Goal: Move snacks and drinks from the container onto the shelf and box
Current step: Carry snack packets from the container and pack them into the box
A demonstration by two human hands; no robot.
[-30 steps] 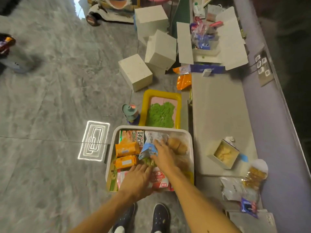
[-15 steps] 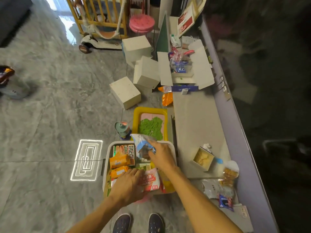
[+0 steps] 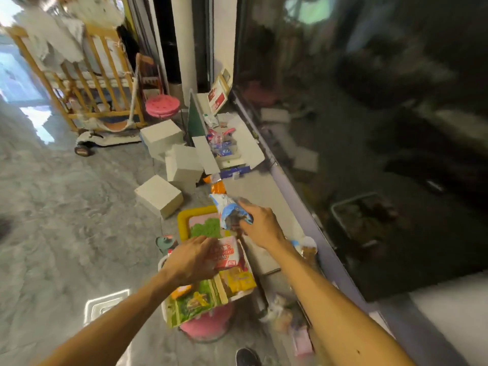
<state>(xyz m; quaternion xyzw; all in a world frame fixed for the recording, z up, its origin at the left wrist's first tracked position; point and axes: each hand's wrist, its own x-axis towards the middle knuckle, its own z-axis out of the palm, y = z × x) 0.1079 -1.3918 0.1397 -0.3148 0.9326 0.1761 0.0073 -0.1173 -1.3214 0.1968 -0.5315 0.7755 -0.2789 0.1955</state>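
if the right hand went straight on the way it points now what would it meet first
Likely the orange foil bag, just beyond the blue-and-white snack packet that the right hand grips; depth is unclear, so it may pass above.

The container (image 3: 163, 311) sits near, the tray (image 3: 182, 220) just beyond it, the shelf (image 3: 253, 191) to the right, and the box (image 3: 250, 149) at the shelf's far end.

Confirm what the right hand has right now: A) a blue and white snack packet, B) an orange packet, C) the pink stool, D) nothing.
A: the right hand grips a blue and white snack packet, clear of the white container, while the left hand holds a red and white packet.
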